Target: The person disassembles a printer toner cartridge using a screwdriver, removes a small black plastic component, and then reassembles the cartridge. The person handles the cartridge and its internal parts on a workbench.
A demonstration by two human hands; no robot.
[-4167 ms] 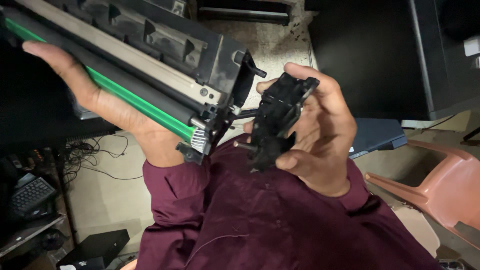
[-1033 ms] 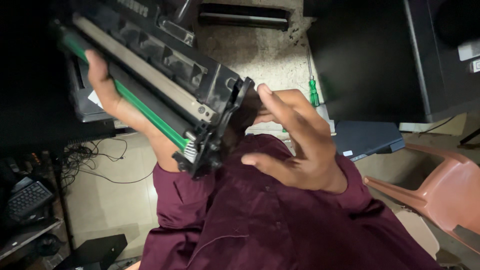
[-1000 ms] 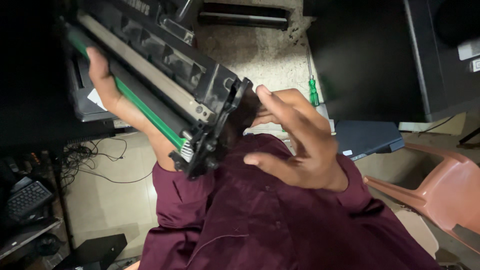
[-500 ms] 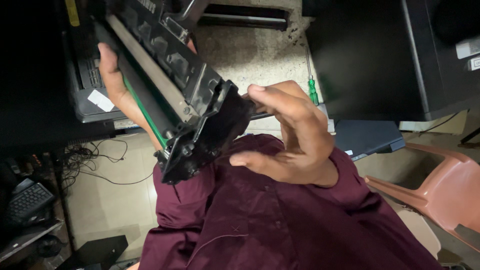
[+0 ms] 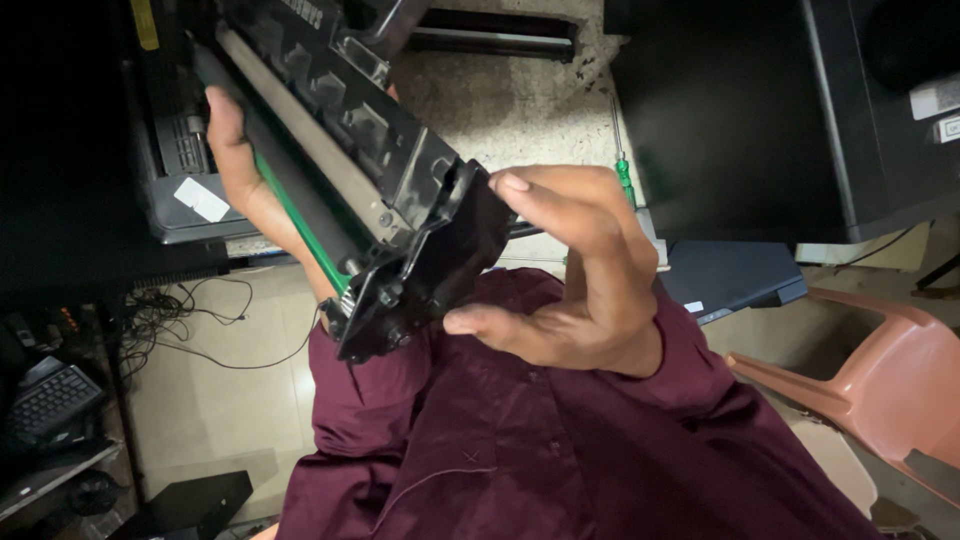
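Here, the items are listed as seen from the head camera:

- Long black plastic printer cartridge with a green drum roller and a pale grey strip point(image 5: 340, 180): held tilted in the air above the lap, its far end up at the left and its near end lowest, just over the maroon shirt point(image 5: 520, 450).
- Black plastic end cap point(image 5: 430, 265): seated against the near end of the cartridge.
- Left hand point(image 5: 240, 170): placed beneath the cartridge near its middle; the fingers are mostly hidden behind the body, so their state cannot be told.
- Right hand point(image 5: 570, 270): set against the end cap, fingers spread, thumb below and fingertips above pressing on the cap.
- Green-handled screwdriver point(image 5: 622, 170): laid on the speckled floor point(image 5: 520, 110), beside a black cabinet point(image 5: 730, 110).
- Pink plastic chair point(image 5: 880, 370): at the lower right.
- Dark keyboard point(image 5: 50, 400) and loose cables point(image 5: 180, 320): at the lower left.
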